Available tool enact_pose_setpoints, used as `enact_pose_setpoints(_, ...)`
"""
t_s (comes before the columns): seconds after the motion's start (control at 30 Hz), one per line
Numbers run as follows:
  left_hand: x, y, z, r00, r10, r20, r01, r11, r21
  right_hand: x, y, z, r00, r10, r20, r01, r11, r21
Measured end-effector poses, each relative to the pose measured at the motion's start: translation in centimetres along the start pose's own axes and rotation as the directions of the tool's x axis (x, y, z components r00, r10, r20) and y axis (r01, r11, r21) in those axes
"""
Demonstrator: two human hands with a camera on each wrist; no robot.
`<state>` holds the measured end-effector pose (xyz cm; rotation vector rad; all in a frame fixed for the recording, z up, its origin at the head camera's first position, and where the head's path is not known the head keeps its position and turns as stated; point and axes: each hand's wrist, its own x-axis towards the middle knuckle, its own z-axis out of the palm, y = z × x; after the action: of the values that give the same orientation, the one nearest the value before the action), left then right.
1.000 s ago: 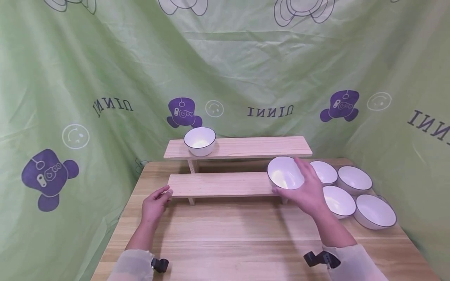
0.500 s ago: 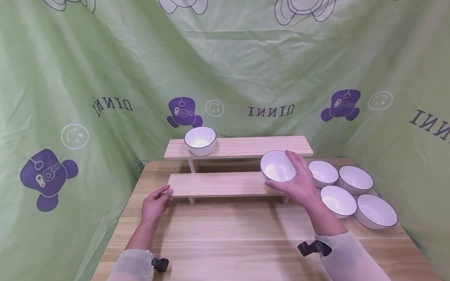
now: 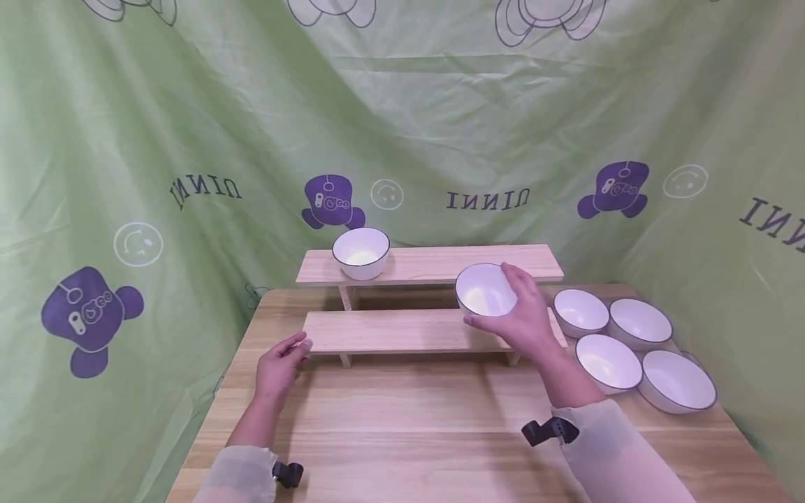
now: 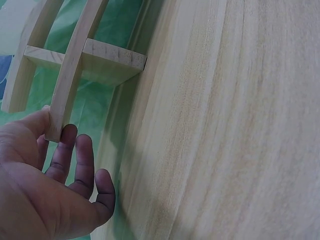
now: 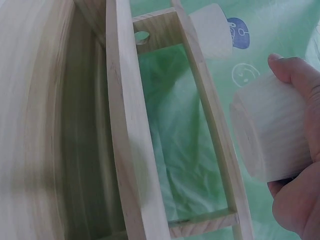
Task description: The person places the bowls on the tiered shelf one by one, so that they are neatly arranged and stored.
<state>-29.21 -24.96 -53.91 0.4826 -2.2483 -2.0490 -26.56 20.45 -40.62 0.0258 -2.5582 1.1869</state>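
Note:
My right hand (image 3: 527,314) grips a white bowl (image 3: 484,290) with a dark rim, thumb near the front and fingers round its right side. In the head view the bowl overlaps the gap between the two shelf boards; the right wrist view shows its ribbed outside and foot (image 5: 250,137). My left hand (image 3: 277,370) pinches the left end of the lower shelf board (image 3: 383,330). In the left wrist view, the thumb and fingertips are on either side of that board's end (image 4: 62,107). A second white bowl (image 3: 361,255) sits on the left of the upper shelf board (image 3: 440,263).
Several white bowls (image 3: 608,363) stand close together on the right of the wooden table (image 3: 402,433). The two-step wooden shelf is at the table's back. Green printed cloth (image 3: 415,126) hangs behind and on both sides.
My right hand has carried its bowl left and slightly upward, off the lower board's right end toward the upper board. My left hand keeps its place on the lower board.

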Motion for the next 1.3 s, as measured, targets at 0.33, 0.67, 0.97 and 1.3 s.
enact_pose_setpoints(0.33,0.0,-0.1,0.0,1.000,0.002,0.005,-0.002,1.000,-0.009,1.5,-0.8,1.2,1.000,-0.021,0.015,0.021,1.000,0.018)
enact_pose_setpoints(0.67,0.0,0.1,-0.1,1.000,0.006,0.004,-0.006,1.000,-0.005,3.1,-1.2,2.0,0.998,-0.050,0.028,0.050,0.998,0.024)
enact_pose_setpoints(0.97,0.1,-0.1,0.0,1.000,0.000,0.004,0.000,1.000,-0.019,4.7,-1.7,2.7,0.997,-0.074,0.034,0.074,0.997,0.016)
enact_pose_setpoints(1.3,-0.1,0.0,0.1,1.000,0.001,-0.001,-0.001,1.000,-0.011,6.3,-2.4,3.8,0.994,-0.083,0.067,0.081,0.996,0.033)
